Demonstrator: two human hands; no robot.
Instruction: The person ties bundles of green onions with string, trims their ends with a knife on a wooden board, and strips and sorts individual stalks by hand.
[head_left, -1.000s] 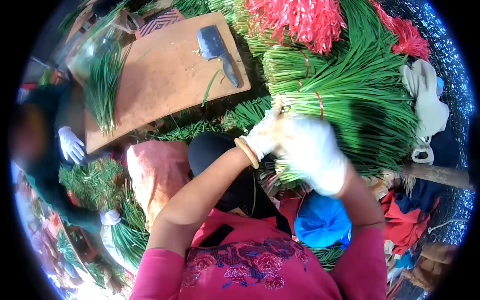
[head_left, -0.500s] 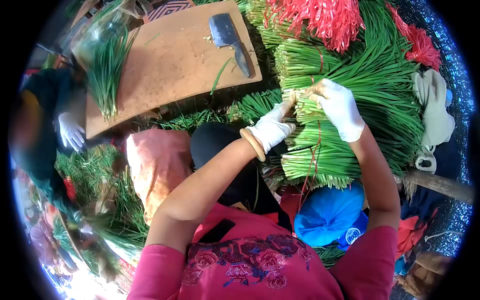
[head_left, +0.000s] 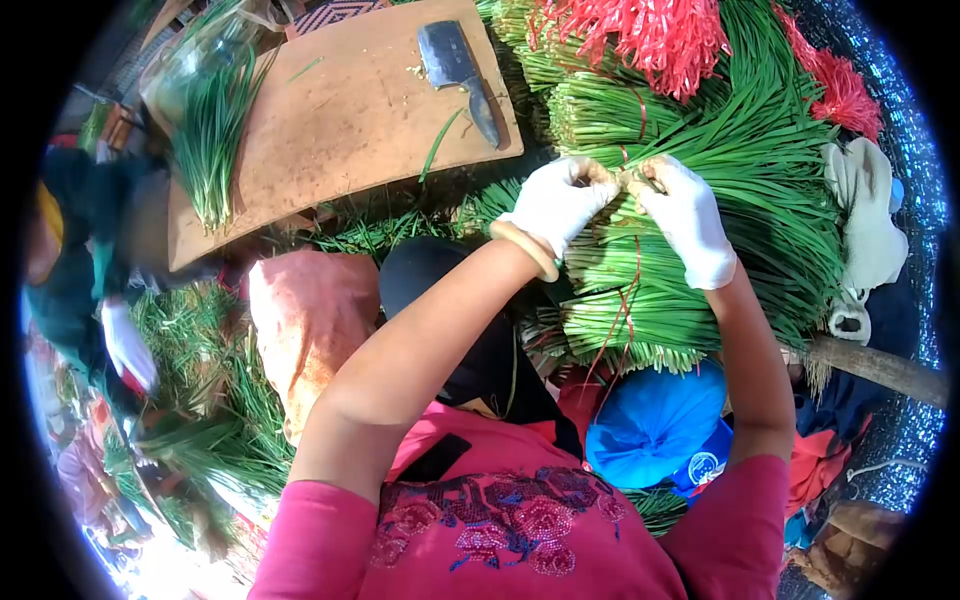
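Both of my hands wear white gloves and meet over the pale stalk ends of a big pile of garlic chives point(head_left: 760, 230). My left hand point(head_left: 565, 203) is closed, thumb and fingertips pinching at the stalk ends. Facing it, my right hand point(head_left: 688, 222) also pinches at the chives from the right. Exactly which stalks sit between the fingertips is hard to make out. Below the hands lies a chive bundle point(head_left: 640, 325) tied with thin red string. Another tied bundle point(head_left: 600, 110) lies above them.
A cleaver point(head_left: 450, 58) rests on the brown board point(head_left: 340, 110), with loose chives point(head_left: 212, 150) at its left. Red plastic strips point(head_left: 640, 35) lie on the pile. Cloth gloves point(head_left: 865, 220) and a blue bag point(head_left: 655, 420) are nearby. A co-worker's gloved hand point(head_left: 127, 345) is at left.
My left hand has moved up and right to meet my right hand at the stalk ends. The right hand has shifted only slightly. The co-worker's gloved hand at left has moved down.
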